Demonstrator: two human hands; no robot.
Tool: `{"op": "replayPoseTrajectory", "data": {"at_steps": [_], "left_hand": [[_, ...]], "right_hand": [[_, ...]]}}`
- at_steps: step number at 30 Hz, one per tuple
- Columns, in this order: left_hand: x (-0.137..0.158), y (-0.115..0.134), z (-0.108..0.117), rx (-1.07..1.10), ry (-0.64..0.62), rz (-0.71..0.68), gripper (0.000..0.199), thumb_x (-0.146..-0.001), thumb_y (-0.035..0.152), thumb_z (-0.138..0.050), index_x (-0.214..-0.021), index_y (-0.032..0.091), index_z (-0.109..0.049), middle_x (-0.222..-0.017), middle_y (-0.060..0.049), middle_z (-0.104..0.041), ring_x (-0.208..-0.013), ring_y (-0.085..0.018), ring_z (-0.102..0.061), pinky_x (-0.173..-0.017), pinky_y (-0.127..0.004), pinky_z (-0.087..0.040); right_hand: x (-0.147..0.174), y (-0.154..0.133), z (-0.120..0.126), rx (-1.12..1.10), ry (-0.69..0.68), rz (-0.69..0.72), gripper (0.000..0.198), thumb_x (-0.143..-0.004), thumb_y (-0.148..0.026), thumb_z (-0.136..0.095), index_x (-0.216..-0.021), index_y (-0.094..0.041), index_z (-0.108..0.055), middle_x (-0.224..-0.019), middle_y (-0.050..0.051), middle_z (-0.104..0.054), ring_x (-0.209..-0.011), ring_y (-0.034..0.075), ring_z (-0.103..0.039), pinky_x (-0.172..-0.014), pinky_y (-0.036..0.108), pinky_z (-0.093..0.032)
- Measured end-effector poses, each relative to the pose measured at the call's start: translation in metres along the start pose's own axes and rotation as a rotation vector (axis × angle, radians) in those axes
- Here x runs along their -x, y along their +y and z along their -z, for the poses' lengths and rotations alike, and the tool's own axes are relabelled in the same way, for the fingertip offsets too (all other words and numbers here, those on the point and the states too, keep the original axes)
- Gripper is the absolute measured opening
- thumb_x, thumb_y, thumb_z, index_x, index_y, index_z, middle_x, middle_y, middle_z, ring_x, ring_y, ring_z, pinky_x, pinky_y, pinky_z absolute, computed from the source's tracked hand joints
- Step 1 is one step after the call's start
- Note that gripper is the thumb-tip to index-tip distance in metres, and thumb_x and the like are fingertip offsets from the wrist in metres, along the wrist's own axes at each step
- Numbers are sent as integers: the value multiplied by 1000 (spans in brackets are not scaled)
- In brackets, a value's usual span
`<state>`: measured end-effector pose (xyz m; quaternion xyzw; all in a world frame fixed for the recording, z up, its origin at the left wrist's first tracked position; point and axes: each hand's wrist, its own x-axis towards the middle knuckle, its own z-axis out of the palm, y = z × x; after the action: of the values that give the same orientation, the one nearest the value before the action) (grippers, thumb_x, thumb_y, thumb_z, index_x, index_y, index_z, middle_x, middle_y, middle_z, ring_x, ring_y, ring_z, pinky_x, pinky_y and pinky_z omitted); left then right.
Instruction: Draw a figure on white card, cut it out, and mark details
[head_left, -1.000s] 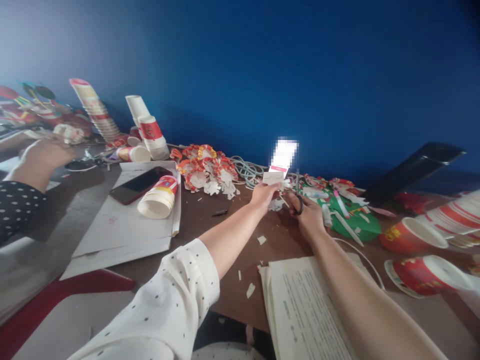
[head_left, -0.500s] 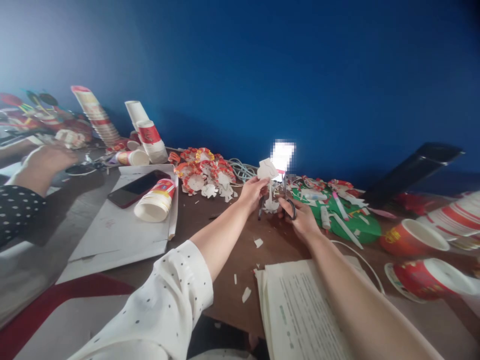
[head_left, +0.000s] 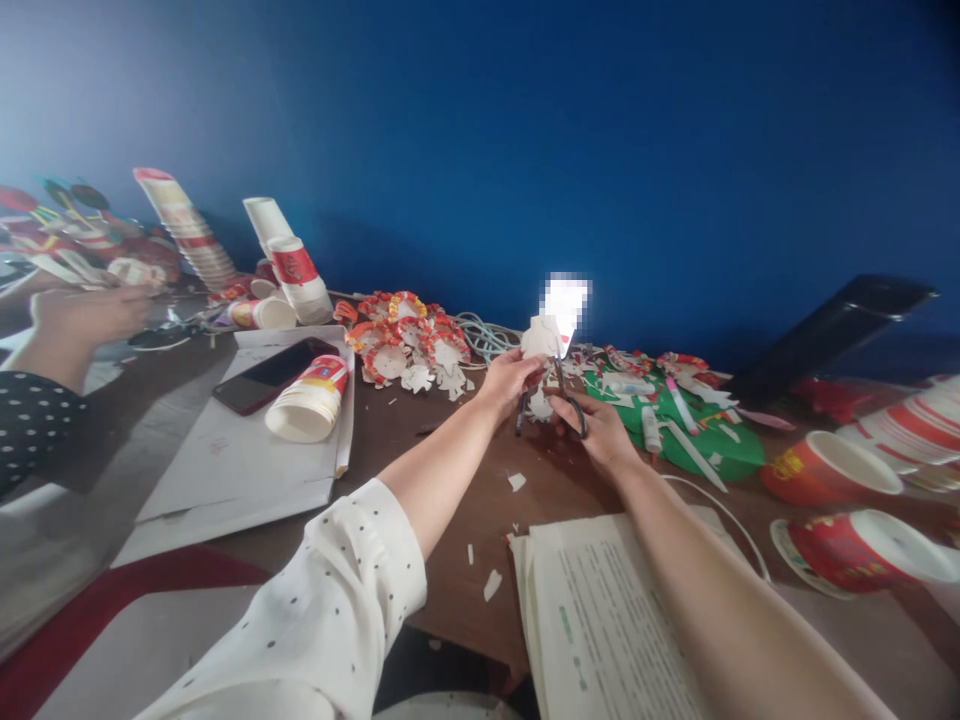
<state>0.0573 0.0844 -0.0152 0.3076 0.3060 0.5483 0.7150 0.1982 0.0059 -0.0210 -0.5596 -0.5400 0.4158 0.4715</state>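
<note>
Pinched in my left hand (head_left: 510, 382) is a small white paper piece (head_left: 538, 338), held up above the table. My right hand (head_left: 598, 428) grips dark-handled scissors (head_left: 571, 408), fingers through the loops. The scissor blades point upward and touch or nearly touch the right side of the paper; I cannot tell whether they are cutting into it. Behind and below the hands lies a white cut-out (head_left: 540, 402). To the left is a heap of red and white cut paper shapes (head_left: 397, 330).
Left of me a phone (head_left: 270, 375) and paper cups (head_left: 304, 405) lie on a white folder (head_left: 225, 470). Printed sheets (head_left: 600, 600) lie in front. A green sheet (head_left: 731, 452) with markers is at right, beside more cups (head_left: 832, 465). Another person's hand (head_left: 90, 320) works at far left.
The white paper has turned slightly in my left hand and sits closer to the scissor blades. My right hand has shifted only a little. The view has moved slightly.
</note>
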Motion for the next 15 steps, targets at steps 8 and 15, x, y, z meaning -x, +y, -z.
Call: {"op": "replayPoseTrajectory", "data": {"at_steps": [8, 15], "left_hand": [[0, -4, -2, -121, -14, -28, 15, -73, 16, -82, -73, 13, -67, -61, 1, -61, -55, -7, -54, -60, -20, -43], [0, -6, -2, -197, -27, -50, 13, -74, 16, -80, -73, 12, -68, -60, 1, -61, -52, -6, -52, -56, -19, -40]], "right_hand": [[-1, 4, 1, -28, 37, -25, 56, -67, -62, -83, -102, -17, -81, -58, -1, -60, -54, 13, -49, -49, 26, -37], [1, 0, 0, -31, 60, -21, 49, -66, -61, -83, -91, -19, -80, -58, -1, -59, -54, 14, -49, -50, 27, -39]]}}
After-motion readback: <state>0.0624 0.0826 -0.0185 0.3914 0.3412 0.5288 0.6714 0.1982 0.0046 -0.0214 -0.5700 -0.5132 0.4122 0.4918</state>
